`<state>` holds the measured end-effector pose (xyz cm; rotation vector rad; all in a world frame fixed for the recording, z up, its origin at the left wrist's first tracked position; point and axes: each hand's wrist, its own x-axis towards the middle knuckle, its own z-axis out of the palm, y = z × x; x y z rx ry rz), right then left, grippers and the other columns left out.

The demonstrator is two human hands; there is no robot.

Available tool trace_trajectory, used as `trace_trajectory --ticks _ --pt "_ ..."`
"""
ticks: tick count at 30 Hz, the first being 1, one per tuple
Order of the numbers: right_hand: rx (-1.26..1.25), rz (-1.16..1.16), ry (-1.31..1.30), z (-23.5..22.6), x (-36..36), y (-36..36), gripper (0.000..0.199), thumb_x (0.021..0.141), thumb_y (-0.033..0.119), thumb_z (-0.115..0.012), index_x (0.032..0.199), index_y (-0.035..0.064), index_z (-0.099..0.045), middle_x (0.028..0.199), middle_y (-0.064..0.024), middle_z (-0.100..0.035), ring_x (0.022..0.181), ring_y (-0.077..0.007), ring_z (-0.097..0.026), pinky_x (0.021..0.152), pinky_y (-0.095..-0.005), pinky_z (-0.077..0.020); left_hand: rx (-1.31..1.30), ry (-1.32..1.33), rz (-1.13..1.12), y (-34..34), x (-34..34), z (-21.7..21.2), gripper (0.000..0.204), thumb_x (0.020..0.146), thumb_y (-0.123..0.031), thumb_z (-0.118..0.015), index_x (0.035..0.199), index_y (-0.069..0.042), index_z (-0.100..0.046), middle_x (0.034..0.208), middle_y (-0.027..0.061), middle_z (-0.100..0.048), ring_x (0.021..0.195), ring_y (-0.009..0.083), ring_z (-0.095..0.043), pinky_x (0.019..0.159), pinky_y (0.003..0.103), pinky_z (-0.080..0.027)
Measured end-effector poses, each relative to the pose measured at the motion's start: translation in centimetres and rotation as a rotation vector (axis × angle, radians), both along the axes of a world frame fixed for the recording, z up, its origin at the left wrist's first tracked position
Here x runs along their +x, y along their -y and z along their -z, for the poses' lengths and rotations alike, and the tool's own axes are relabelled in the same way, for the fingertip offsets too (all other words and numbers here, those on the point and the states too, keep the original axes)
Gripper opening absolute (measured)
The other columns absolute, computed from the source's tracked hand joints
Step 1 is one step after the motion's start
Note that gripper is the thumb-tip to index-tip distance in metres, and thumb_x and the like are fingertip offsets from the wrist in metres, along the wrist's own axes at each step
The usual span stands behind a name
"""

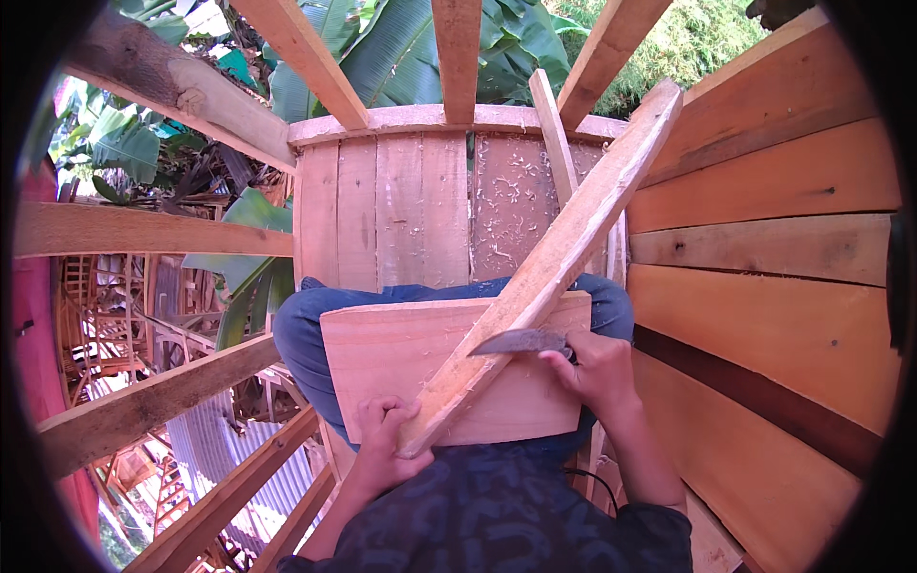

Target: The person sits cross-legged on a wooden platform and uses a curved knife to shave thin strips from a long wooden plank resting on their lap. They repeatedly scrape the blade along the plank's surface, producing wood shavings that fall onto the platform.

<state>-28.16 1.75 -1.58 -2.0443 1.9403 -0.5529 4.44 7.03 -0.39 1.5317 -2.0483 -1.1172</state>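
A wide, flat wooden board (382,349) lies across my lap. Over it, slanting from near my body up to the far right, rests a long rough-edged wooden beam (564,239). My left hand (387,441) is closed around the beam's near end. In my right hand (600,371) is a knife (521,341) with a dark, slightly curved blade. The blade points left and lies across the beam, at or just above its surface; whether it cuts in cannot be seen. My right fingers wrap the handle and hide most of it.
Plank flooring (401,210) ahead carries curled wood shavings (516,181). A thin wooden stick (554,134) leans by the beam's far end. Slatted railings (153,229) stand on the left, and a plank wall (764,248) rises close on the right. Banana leaves (401,57) hang beyond.
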Motion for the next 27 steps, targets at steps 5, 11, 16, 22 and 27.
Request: trace_trajectory --ticks 5,11,16,22,27 --pt "0.149 0.310 0.141 0.7 -5.5 3.0 0.043 0.087 0.047 -0.065 0.071 0.0068 -0.062 0.058 -0.0119 -0.058 0.056 -0.0310 -0.062 0.051 -0.0415 -0.0470 0.022 0.021 0.002 -0.2 0.0 -0.4 0.070 0.053 -0.009 -0.079 0.120 -0.010 -0.055 0.109 0.0136 -0.048 0.105 0.0321 -0.044 0.091 0.044 -0.037" --pt "0.029 0.141 0.190 0.1 -1.7 1.7 0.042 0.088 0.045 -0.064 0.080 0.0045 -0.068 0.060 -0.0170 -0.058 0.059 -0.0358 -0.062 0.053 -0.0433 -0.0474 -0.005 0.008 -0.004 0.2 -0.1 -0.5 0.066 0.053 -0.011 -0.079 0.115 -0.007 -0.059 0.105 0.0134 -0.051 0.101 0.0311 -0.047 0.089 0.042 -0.039" --pt "0.084 0.363 0.419 1.4 -1.3 2.5 0.047 0.088 0.048 -0.063 0.075 0.0030 -0.065 0.055 -0.0180 -0.053 0.054 -0.0379 -0.057 0.050 -0.0423 -0.0427 0.054 -0.086 0.012 1.0 1.4 -0.7 0.062 0.054 -0.010 -0.079 0.113 -0.003 -0.062 0.101 0.0116 -0.055 0.095 0.0261 -0.052 0.085 0.037 -0.042" --pt "0.053 0.450 0.328 0.7 -0.3 3.6 0.049 0.090 0.048 -0.060 0.076 0.0017 -0.064 0.054 -0.0189 -0.051 0.054 -0.0387 -0.055 0.051 -0.0450 -0.0406 0.061 -0.109 0.040 1.6 1.9 -0.6 0.057 0.054 -0.015 -0.078 0.108 -0.001 -0.064 0.098 0.0113 -0.058 0.094 0.0261 -0.053 0.084 0.037 -0.042" --pt "0.086 0.436 0.306 0.9 -0.6 3.5 0.049 0.090 0.049 -0.060 0.078 0.0016 -0.067 0.056 -0.0189 -0.055 0.058 -0.0389 -0.058 0.054 -0.0456 -0.0424 0.018 -0.053 0.079 2.1 1.1 -1.6 0.055 0.054 -0.016 -0.076 0.104 -0.001 -0.060 0.097 0.0133 -0.057 0.094 0.0288 -0.052 0.085 0.038 -0.042"
